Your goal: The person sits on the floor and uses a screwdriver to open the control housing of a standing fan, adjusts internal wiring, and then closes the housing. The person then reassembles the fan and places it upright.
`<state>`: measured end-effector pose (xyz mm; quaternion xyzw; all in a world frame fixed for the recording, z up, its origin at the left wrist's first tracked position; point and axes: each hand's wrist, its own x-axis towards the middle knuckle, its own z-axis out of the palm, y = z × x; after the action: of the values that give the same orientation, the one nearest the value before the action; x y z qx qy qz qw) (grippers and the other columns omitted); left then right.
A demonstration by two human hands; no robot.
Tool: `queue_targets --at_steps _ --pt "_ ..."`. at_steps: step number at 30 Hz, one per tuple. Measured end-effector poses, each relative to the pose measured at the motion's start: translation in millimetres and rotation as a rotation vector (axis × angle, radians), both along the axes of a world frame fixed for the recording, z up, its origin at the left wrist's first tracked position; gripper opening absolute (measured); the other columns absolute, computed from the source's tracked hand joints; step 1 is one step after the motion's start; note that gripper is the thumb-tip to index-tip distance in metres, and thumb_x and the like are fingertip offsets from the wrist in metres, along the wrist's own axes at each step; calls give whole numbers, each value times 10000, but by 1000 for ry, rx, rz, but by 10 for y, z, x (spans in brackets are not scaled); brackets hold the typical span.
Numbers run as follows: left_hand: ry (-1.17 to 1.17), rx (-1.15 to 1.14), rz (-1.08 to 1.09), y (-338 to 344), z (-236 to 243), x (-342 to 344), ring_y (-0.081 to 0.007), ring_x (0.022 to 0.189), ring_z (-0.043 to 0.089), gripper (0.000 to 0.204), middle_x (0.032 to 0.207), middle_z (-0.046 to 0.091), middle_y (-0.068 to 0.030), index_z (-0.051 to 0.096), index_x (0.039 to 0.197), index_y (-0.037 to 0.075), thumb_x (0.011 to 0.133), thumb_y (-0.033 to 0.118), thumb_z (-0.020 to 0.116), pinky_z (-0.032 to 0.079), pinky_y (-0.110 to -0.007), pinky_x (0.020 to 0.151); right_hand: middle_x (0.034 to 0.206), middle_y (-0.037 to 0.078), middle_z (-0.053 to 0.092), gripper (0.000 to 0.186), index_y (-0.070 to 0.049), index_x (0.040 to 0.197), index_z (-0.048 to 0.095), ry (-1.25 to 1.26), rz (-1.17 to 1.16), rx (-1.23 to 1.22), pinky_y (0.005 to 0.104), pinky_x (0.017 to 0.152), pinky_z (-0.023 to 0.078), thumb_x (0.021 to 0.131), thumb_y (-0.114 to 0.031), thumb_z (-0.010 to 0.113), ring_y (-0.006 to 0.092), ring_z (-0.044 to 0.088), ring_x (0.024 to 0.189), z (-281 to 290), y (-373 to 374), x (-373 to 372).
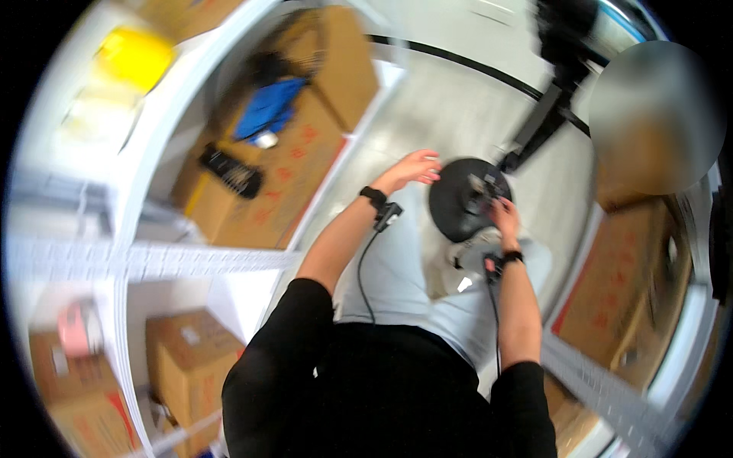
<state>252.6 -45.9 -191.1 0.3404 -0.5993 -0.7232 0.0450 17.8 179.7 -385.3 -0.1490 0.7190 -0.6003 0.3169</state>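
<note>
My left hand (416, 166) is held out with its fingers stretched, just left of a black round base (450, 206). It holds nothing. My right hand (505, 217) is at the base's right side, fingers bent against a small dark fitting (481, 192) above the disc. Blur hides what exactly the fingers grip. Each wrist wears a black band, with a small black device (388, 217) and a cable by the left one and a similar device (492, 265) by the right.
A white shelf rack (191, 262) stands on the left with cardboard boxes (282, 164), a blue cloth item (269, 107) and a yellow object (136, 57). A black jointed arm or stand (546, 122) reaches in from the upper right. More boxes (599, 278) fill the right side.
</note>
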Motion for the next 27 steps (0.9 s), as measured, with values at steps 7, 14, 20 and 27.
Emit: queue_targets --at_steps 7,14,20,27 --pt "99 -508 534 -965 864 1762 -153 837 692 267 1001 696 -78 587 1215 3 1011 171 552 559 -279 709 917 62 654 512 -74 1408 475 -102 -51 41 282 550 534 929 -151 639 136 606 676 9 66 -110" --pt "-383 -1002 1429 -1135 761 3322 -342 746 707 263 811 723 -181 703 874 -1 837 255 657 537 -423 702 890 66 613 532 -61 1382 458 -164 95 278 317 558 547 886 -135 635 158 601 642 43 240 -107" --pt "-312 -373 1344 -1103 283 4232 -236 586 675 339 779 678 -110 634 931 55 948 392 611 495 -346 470 850 79 663 391 -25 1247 610 -256 305 312 311 513 533 872 -137 615 181 660 648 217 218 369" --pt "82 -73 1242 -1099 200 3773 -167 502 607 361 720 633 -79 586 999 45 986 406 582 422 -232 386 885 61 653 312 -40 1214 588 -228 548 288 293 563 539 924 -151 617 169 644 688 463 119 249"
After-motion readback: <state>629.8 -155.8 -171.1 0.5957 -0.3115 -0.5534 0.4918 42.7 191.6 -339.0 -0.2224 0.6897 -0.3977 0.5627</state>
